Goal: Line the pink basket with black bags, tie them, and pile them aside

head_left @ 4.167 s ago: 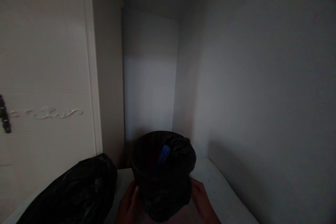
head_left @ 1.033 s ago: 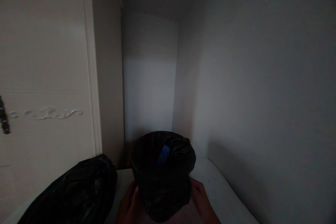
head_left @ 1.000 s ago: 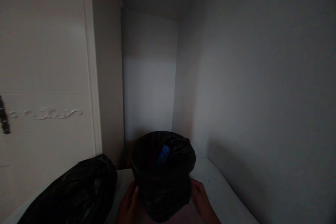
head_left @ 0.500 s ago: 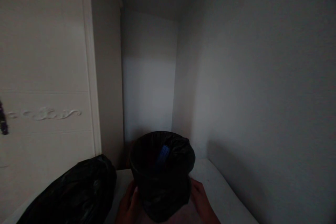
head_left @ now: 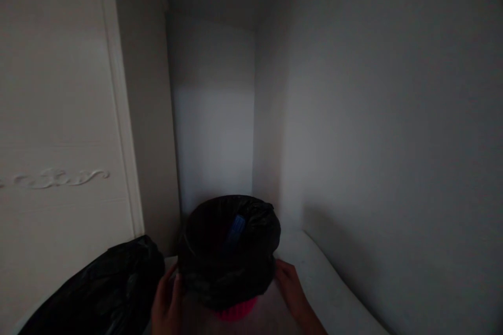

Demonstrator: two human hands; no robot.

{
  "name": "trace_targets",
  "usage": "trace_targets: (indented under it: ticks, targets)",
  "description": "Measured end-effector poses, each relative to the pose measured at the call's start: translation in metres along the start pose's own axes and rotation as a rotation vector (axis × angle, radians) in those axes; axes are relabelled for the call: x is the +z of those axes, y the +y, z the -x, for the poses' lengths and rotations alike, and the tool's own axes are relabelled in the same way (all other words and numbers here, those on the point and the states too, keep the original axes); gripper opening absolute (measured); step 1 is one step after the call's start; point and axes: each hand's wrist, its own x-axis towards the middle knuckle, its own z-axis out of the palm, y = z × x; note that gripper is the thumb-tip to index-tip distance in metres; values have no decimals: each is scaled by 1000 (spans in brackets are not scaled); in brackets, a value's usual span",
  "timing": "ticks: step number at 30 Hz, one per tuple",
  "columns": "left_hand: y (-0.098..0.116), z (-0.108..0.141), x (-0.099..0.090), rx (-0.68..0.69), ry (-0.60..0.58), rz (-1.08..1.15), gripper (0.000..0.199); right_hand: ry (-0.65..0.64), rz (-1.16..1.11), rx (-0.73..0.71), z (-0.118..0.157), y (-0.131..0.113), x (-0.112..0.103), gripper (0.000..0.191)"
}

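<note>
In front of me stands a small bin lined with a black bin bag (head_left: 231, 282), its edge folded down over the outside. Below the bag shows the pink ribbed base of the bin (head_left: 237, 310). Inside the opening lies a blue object (head_left: 237, 226), too dark to name. My left hand (head_left: 168, 296) is closed at the bag's left edge, thumb and fingers together there. On the opposite side my right hand (head_left: 288, 282) grips the bag's edge, its fingertips partly hidden behind the plastic.
Another black plastic bag (head_left: 106, 288) lies to the left, before a white wardrobe (head_left: 58, 89) with carved trim. The pale surface (head_left: 326, 277) under the bin runs to a grey wall (head_left: 373, 141) on the right.
The bag's folded edge sits higher on the bin, so the pink base now shows. Both hands have moved with the bag's sides, and the view has turned slightly to the right.
</note>
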Motion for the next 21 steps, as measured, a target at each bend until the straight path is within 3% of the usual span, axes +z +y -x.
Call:
trace_targets:
  ticks: [3,5,11,14,17,21]
  targets:
    - [15,3,-7,-167,-18,185,67,-2,16,-25,-1,-3,0,43]
    - [24,6,-12,-203,-28,242,70,-9,18,-31,-1,-4,0,40]
    - [63,19,-15,53,-85,152,105,20,-18,5,-4,1,0,41]
    - [78,18,-7,120,-109,141,109,60,-47,17,-2,-1,0,50]
    - [86,12,-1,192,-135,115,94,183,-95,48,5,-13,1,72]
    - [100,2,2,287,-189,80,77,488,-153,42,23,-50,12,71]
